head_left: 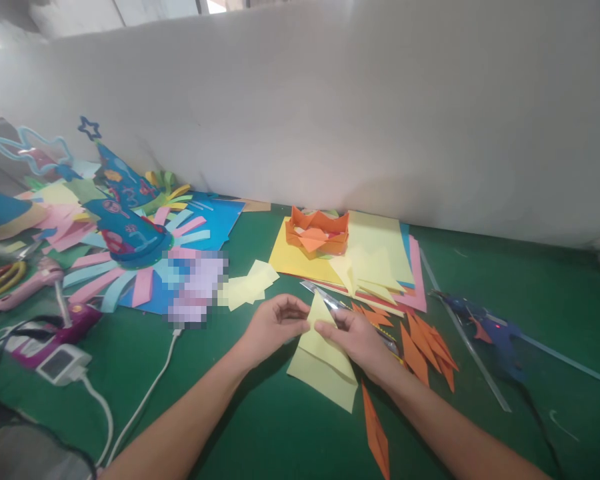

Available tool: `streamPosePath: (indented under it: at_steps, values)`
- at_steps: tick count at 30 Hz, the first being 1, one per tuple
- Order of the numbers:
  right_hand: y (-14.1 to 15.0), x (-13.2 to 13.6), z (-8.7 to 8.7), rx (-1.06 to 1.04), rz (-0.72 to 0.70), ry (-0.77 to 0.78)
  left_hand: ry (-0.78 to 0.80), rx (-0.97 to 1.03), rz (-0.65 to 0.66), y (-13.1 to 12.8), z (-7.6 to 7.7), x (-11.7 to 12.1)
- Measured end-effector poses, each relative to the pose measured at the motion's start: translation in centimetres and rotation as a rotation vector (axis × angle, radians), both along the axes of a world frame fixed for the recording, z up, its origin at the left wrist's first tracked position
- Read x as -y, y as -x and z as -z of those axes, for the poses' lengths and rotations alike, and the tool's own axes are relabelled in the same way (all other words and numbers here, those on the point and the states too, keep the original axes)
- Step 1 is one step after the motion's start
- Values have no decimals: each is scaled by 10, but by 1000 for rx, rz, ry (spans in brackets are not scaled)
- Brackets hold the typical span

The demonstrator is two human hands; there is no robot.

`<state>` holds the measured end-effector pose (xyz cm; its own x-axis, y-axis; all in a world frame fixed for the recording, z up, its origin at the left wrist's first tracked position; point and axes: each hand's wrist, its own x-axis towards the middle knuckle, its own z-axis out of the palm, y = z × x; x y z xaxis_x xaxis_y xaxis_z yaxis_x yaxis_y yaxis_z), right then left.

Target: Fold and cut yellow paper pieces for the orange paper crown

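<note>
A pale yellow sheet of paper (326,357), folded to a point at its top, is between my two hands just above the green table. My left hand (276,325) pinches its left edge near the point with thumb and fingers. My right hand (361,340) grips the right edge, its thumb lying on the front of the fold. Behind the paper and my right hand lie scissors (310,287), blades pointing left and handles partly hidden. Folded orange paper pieces (427,343) lie right of my right hand, and one more orange piece (376,437) is nearer me.
An orange paper crown (317,233) rests on stacked coloured sheets (380,240). A blue glue gun (490,327) with a cord lies right. At left are decorated cone hats (130,230), a pink glue gun (35,283), a power strip (63,360) and white cables (150,380).
</note>
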<state>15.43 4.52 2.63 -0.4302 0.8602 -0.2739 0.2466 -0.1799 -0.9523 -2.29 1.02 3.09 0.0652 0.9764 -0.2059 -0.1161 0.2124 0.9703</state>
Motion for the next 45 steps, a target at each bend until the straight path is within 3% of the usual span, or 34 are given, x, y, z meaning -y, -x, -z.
streamPosePath:
  at_steps: [8, 12, 16, 21, 29, 39, 45]
  values:
    - [0, -1, 0, 35, -18, -40, 3, -7, 23, 0, 1, 2]
    - [-1, -1, 1, 104, -34, -75, -17, -79, -40, -4, 0, 2]
    - [-2, -1, -2, 16, -104, -5, -75, -171, -64, -6, 0, 3]
    - [0, 1, -7, -90, 4, 9, -36, -205, 12, -6, 2, 5]
    - [-1, 2, -5, -171, 38, 123, 14, -165, 46, -6, 2, 7]
    - [-1, 4, -6, -142, 49, 70, -48, -294, 109, -6, -9, 10]
    - [-2, 4, -2, -104, 44, 36, -56, -334, 112, -7, -7, 11]
